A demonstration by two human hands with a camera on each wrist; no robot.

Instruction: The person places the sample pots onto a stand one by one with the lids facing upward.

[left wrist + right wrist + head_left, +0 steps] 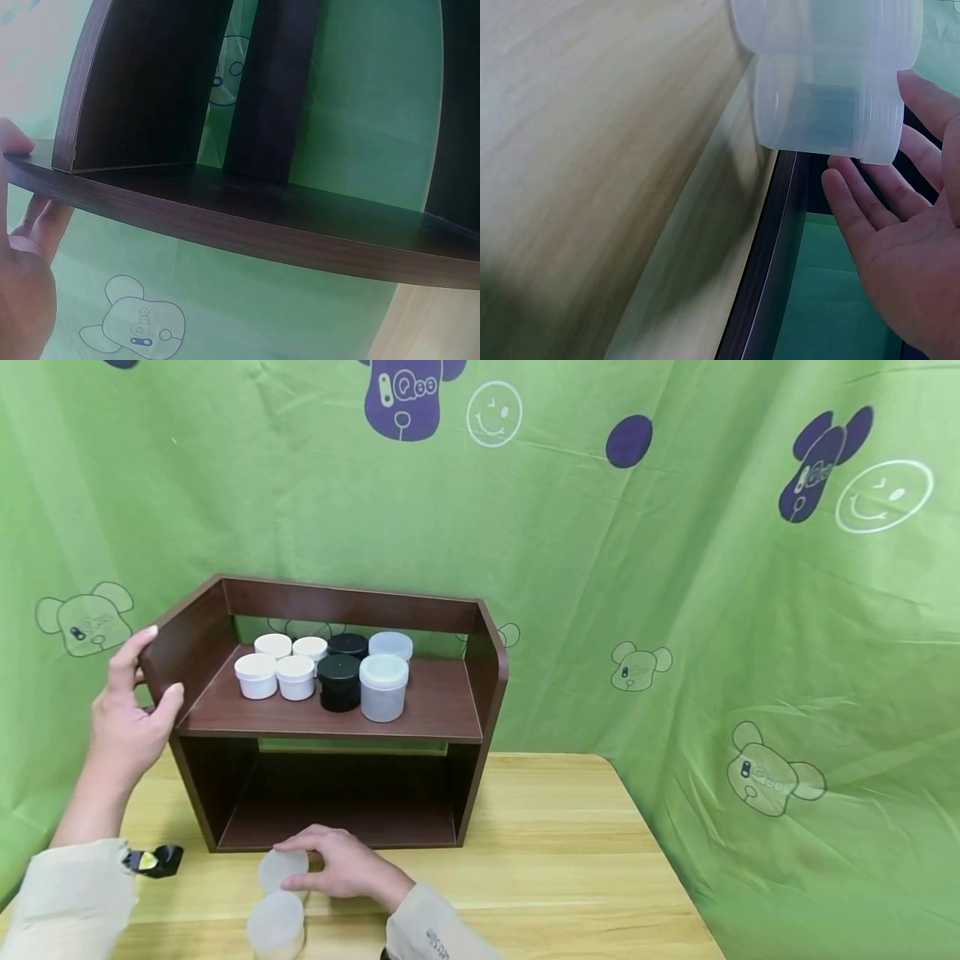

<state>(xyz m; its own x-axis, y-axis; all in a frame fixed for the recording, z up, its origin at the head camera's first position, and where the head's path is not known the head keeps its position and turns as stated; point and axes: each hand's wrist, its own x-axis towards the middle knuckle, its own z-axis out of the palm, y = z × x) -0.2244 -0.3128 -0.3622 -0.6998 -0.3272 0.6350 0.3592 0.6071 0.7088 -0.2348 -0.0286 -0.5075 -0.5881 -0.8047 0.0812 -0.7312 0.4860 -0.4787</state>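
Head view overlooks shelf (330,710); 2 wrist views close.

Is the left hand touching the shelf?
Touching. The left wrist view shows the left hand with its thumb on the shelf side panel's edge and fingers beneath it.

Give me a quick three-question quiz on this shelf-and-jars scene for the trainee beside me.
1. True or false: the left hand holds the side panel of the shelf.
2. How many black jars stand on the upper shelf board? A) one B) two C) four
3. Fill in: the right hand rests against a clear jar that stands on the ____.

Key:
1. True; fingers and thumb wrap its front edge.
2. B, two, among eight jars in all.
3. Table, in front of the shelf; a second clear jar stands nearer the camera.
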